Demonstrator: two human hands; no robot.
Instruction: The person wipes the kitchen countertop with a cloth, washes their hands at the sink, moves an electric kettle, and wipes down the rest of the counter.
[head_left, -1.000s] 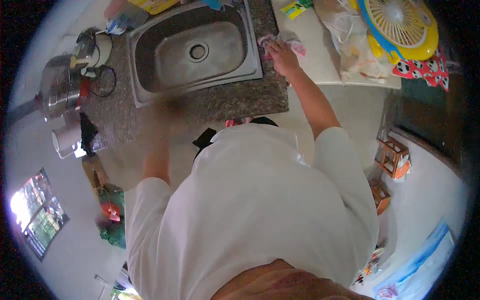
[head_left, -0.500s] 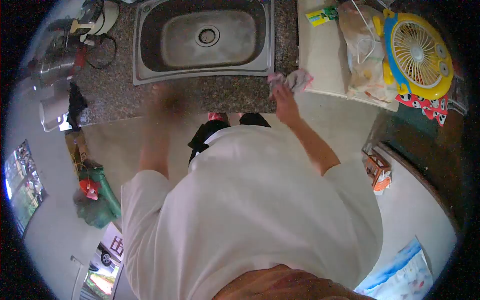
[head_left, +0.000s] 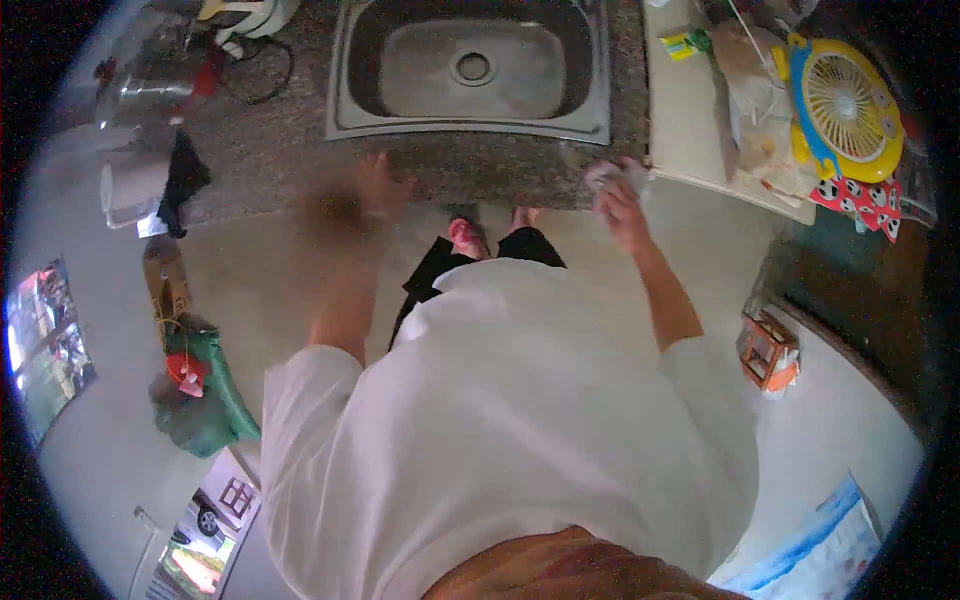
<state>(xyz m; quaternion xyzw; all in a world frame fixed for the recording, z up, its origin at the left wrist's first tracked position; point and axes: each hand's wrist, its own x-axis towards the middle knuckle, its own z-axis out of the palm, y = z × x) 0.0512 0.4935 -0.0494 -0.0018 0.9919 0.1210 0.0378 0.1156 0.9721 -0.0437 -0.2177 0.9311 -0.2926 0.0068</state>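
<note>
My right hand point(head_left: 624, 213) grips a crumpled pale cloth point(head_left: 612, 174) with pinkish edges. The cloth rests on the speckled counter point(head_left: 480, 172) near its front edge, just below the right front corner of the steel sink point(head_left: 470, 133). Over the counter's front edge, left of centre, is my left hand point(head_left: 383, 192). Its fingers are spread and I see nothing in them. A dark blurred patch in the view covers part of that hand and wrist, so whether it touches the counter cannot be made out.
At the right, a pale ledge point(head_left: 690, 120) holds a yellow and blue fan point(head_left: 846, 108), a plastic bag point(head_left: 760, 115) and a small yellow-green packet point(head_left: 686, 44). Left on the counter are a metal pot point(head_left: 155, 92), a cable point(head_left: 285, 75) and a black cloth point(head_left: 184, 180). A green bag point(head_left: 215, 400) lies lower left.
The view has shifted, so the counter and sink appear further right. Relative to the sink, my right hand has moved left and toward me with the cloth. My left hand's fingers now show from behind the blur.
</note>
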